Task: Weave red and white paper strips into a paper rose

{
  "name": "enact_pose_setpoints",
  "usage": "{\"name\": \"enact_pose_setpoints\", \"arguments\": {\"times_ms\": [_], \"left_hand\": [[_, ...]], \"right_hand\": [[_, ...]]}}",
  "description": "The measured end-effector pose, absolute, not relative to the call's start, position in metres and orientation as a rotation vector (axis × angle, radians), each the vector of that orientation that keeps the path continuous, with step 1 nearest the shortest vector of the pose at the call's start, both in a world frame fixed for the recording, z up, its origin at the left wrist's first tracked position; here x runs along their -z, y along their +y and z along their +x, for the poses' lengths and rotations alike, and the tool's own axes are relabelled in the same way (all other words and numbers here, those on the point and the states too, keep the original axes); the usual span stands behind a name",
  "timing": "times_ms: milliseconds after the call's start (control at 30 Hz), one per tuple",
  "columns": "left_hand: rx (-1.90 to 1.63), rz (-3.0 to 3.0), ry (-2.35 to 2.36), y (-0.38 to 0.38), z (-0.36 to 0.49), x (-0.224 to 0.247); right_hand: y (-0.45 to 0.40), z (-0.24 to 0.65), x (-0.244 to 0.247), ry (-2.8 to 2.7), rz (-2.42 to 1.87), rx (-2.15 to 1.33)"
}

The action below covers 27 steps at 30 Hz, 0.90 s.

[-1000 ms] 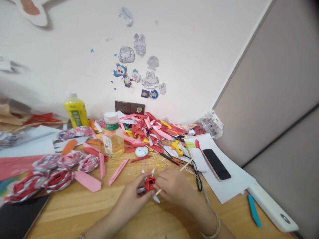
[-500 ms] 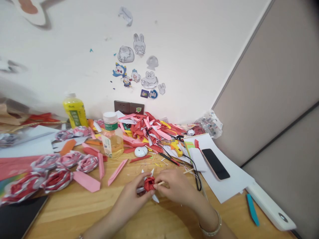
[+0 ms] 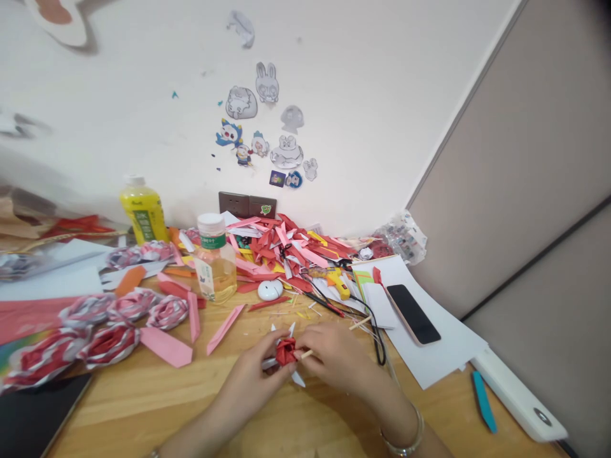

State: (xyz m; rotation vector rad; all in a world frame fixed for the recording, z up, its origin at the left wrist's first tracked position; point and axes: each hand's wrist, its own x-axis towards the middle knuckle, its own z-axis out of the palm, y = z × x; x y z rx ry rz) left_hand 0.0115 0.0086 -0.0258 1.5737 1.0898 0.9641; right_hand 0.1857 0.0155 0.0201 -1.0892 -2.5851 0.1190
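Low over the front middle of the table, my left hand (image 3: pixel 261 367) is closed around a folded paper flower (image 3: pixel 286 350), red at its centre with white pointed strips sticking out around it. My right hand (image 3: pixel 329 356) is closed on a thin wooden stick (image 3: pixel 306 354); the stick runs through the fist and comes out again behind it. Right thumb and fingertips touch the flower's red edge on its right side. The inner fingers of both hands are partly hidden.
Finished paper rosettes (image 3: pixel 109 345) lie at left beside a pink folded strip (image 3: pixel 167 347). Behind the hands stand a tea bottle (image 3: pixel 214 261) and a yellow drink bottle (image 3: pixel 144 213). A strip heap (image 3: pixel 281 245), a yellow glue gun (image 3: pixel 337 283), a phone (image 3: pixel 413 314) and a teal cutter (image 3: pixel 484 402) are farther right.
My right hand has turned slightly, and the back end of the stick has shifted a little upward. The left hand and the flower stay almost in place.
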Motion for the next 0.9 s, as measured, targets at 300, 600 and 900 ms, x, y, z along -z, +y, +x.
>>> {"name": "enact_pose_setpoints", "arguments": {"times_ms": [300, 600, 900], "left_hand": [[-0.934, 1.586, 1.099, 0.0085, 0.0121, 0.0242], [-0.951, 1.573, 1.102, 0.0077, 0.0119, 0.023], [-0.949, 1.562, 1.07, 0.0086, 0.0113, 0.0316]], "right_hand": [[0.0146, 0.1835, -0.0201, -2.561, -1.053, -0.111], [0.0142, 0.1827, -0.0163, -2.561, -1.057, -0.079], [0.013, 0.182, -0.0218, -2.525, -1.076, -0.172]]}}
